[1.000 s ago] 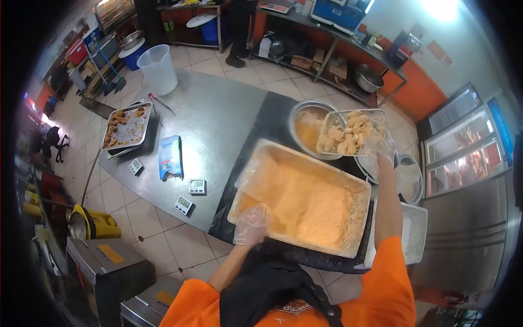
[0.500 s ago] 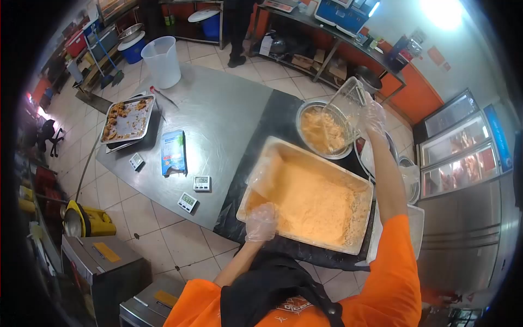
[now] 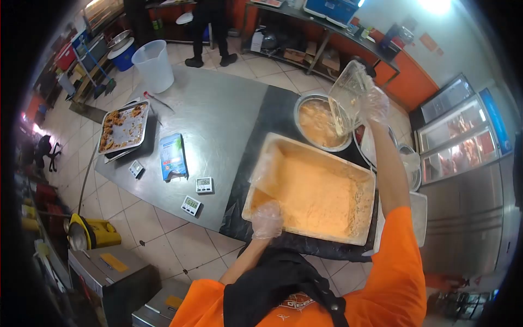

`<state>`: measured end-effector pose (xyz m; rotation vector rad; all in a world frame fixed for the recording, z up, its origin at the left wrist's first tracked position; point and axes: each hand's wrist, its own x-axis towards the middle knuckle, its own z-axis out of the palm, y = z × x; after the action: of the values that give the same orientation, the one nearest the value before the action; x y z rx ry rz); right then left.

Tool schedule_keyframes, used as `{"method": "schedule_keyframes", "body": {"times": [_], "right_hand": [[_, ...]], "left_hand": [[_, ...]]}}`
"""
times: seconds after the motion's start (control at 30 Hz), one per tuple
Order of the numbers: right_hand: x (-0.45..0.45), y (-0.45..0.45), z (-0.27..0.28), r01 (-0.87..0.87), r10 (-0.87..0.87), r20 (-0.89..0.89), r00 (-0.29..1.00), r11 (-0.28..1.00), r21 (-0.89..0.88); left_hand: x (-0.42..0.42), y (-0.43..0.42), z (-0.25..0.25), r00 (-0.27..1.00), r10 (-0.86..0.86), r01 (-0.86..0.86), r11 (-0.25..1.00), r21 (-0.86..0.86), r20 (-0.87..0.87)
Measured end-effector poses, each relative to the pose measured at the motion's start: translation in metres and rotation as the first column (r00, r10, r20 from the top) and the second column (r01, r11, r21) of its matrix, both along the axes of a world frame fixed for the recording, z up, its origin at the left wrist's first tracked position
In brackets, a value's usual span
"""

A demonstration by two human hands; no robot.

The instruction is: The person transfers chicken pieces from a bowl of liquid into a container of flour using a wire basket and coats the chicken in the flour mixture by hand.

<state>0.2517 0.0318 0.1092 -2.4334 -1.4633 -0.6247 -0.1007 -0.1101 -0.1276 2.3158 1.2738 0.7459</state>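
Note:
My right hand (image 3: 375, 104), in a clear plastic glove, grips a see-through slatted basket (image 3: 348, 90) by its side. The basket is tilted above a round metal bowl (image 3: 297, 122) of cloudy orange liquid with pale pieces in it. At the near left corner of a big white tub (image 3: 321, 238), my gloved left hand (image 3: 267, 219) has its fingers curled; what they hold, if anything, is hidden. Orange-tinted flour (image 3: 316, 191) fills the tub, with crumbs along its right side. A translucent plastic piece (image 3: 267, 170) leans inside the tub's left end.
On the steel table (image 3: 218, 103) are a tray of fried pieces (image 3: 124, 126), a blue packet (image 3: 173, 157), several small timers (image 3: 204, 185), red-ended tongs (image 3: 158, 101) and a plastic jug (image 3: 153, 66). Another person (image 3: 210, 30) stands beyond it. More containers (image 3: 418, 218) lie right of the tub.
The basket has tipped and turned over the bowl with my right hand. My left hand remains at the tub's corner. The person beyond the table shows more fully, and the view has shifted slightly.

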Motion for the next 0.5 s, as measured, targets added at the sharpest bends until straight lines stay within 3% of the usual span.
{"method": "schedule_keyframes", "body": {"times": [0.03, 0.1, 0.17, 0.2, 0.23, 0.27, 0.3, 0.33, 0.37, 0.4, 0.43, 0.5], "right_hand": [[0.014, -0.007, 0.002, 0.021, -0.021, -0.002, 1.000, 1.000, -0.004], [0.055, -0.029, 0.007, 0.121, -0.086, -0.204, 0.975, 0.979, 0.166], [0.062, -0.074, 0.029, 0.231, -0.205, -0.218, 0.954, 0.967, 0.103], [0.061, -0.105, 0.036, 0.168, -0.121, -0.262, 0.957, 0.972, 0.163], [0.061, -0.138, 0.039, 0.102, -0.033, -0.297, 0.954, 0.970, 0.222], [0.090, -0.179, 0.029, 0.165, -0.081, -0.352, 0.932, 0.962, 0.216], [0.109, -0.215, 0.015, 0.227, -0.125, -0.412, 0.902, 0.952, 0.207], [0.063, -0.228, 0.039, 0.310, -0.258, -0.411, 0.874, 0.949, 0.064], [0.018, -0.238, 0.065, 0.385, -0.383, -0.389, 0.837, 0.920, -0.078], [0.019, -0.258, 0.057, 0.301, -0.312, -0.412, 0.856, 0.949, -0.094], [0.024, -0.279, 0.045, 0.216, -0.241, -0.437, 0.867, 0.971, -0.106], [0.025, -0.315, -0.002, 0.321, -0.311, -0.550, 0.775, 0.944, -0.081]], "left_hand": [[0.001, -0.001, -0.004, 0.999, 0.007, -0.008, 1.000, -0.011, -0.047], [0.000, 0.001, -0.001, 0.995, -0.007, 0.004, 1.000, -0.025, -0.097], [0.000, 0.011, 0.032, 0.997, -0.024, 0.001, 0.960, -0.281, -0.079], [0.001, 0.015, 0.046, 0.996, -0.045, 0.022, 0.957, -0.288, -0.075], [0.001, 0.017, 0.060, 0.998, 0.056, -0.043, 0.902, -0.429, 0.018], [-0.002, 0.019, 0.064, 0.982, 0.172, -0.095, 0.820, -0.565, 0.084], [-0.008, 0.022, 0.042, 0.983, 0.179, -0.108, 0.734, -0.670, 0.038], [-0.010, 0.028, 0.031, 0.985, 0.170, -0.109, 0.731, -0.673, 0.025], [-0.009, 0.037, 0.022, 0.998, 0.061, -0.018, 0.670, -0.743, 0.031], [-0.008, 0.045, 0.019, 0.998, -0.047, 0.064, 0.593, -0.803, 0.045], [-0.007, 0.044, 0.037, 0.991, -0.127, 0.110, 0.639, -0.761, 0.036], [0.020, 0.052, 0.047, 0.933, -0.359, 0.247, 0.706, -0.663, -0.034]]}}
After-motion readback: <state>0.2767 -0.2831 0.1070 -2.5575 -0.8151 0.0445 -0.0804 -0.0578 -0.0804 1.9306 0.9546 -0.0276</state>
